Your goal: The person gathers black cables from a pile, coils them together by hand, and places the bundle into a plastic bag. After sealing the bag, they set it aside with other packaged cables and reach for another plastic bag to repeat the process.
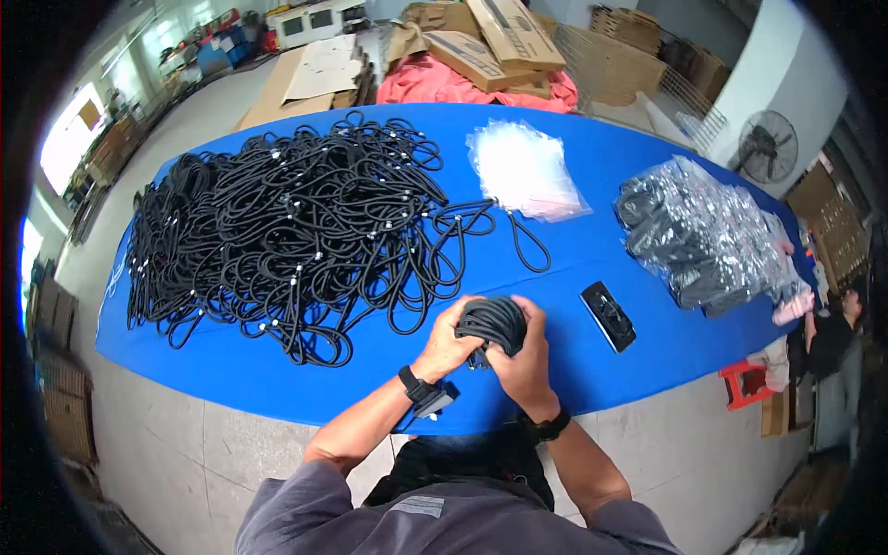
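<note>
Both my hands grip a bundle of coiled black cord (493,320) above the near edge of the blue-covered table. My left hand (447,342) wraps its left side, with the thumb toward the lower part of the coil. On the other side, my right hand (526,356) closes round the bundle, its thumb pressed at the bottom. A large tangled heap of black looped cords (296,222) with small whitish fittings covers the left of the table. One loose loop (530,245) lies beyond my hands, toward the plastic bags.
Clear flat plastic bags (525,166) are stacked at the far middle. Bagged black cords (698,236) pile up at the right. A dark phone-like object (608,316) lies right of my hands. Beyond the table are cardboard boxes (490,55); a red stool (743,384) stands beside it.
</note>
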Demonstrator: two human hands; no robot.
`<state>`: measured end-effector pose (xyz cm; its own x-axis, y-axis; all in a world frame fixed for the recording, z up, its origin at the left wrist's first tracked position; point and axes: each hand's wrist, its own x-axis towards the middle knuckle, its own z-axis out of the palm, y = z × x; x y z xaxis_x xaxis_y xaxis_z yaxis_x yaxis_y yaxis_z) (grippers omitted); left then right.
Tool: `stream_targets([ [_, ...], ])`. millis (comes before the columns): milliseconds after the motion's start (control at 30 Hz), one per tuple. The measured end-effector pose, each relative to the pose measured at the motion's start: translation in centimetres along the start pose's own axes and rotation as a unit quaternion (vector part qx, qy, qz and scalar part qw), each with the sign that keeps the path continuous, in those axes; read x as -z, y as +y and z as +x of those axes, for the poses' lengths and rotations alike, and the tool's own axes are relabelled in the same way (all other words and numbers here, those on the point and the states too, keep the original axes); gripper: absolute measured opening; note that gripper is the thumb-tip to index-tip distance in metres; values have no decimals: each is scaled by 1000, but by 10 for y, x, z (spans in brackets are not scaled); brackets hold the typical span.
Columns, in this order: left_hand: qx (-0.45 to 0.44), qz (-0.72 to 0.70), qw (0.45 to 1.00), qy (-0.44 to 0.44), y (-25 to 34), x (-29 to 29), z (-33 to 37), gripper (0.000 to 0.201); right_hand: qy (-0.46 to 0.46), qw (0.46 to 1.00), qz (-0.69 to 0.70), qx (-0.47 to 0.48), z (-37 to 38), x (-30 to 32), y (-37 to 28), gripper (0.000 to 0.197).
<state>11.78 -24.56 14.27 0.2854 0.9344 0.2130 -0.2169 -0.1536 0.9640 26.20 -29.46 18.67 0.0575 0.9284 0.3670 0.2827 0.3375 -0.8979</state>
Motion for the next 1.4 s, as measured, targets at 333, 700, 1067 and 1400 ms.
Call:
stream_targets([
  [333,15,-95,994,-46,-79,33,54,44,112,986,111,-54,41,-53,75,41],
  [700,-87,63,994,36,-48,92,47,36,91,976,175,-97,19,-127,116,53],
  [1067,-17,-53,994,94,-107,188,18,27,-309,925,-74,-209,141,-98,81,54],
  [1400,1,-24,997,73,-103,220,1,21,-194,733,-641,117,170,-150,195,24],
])
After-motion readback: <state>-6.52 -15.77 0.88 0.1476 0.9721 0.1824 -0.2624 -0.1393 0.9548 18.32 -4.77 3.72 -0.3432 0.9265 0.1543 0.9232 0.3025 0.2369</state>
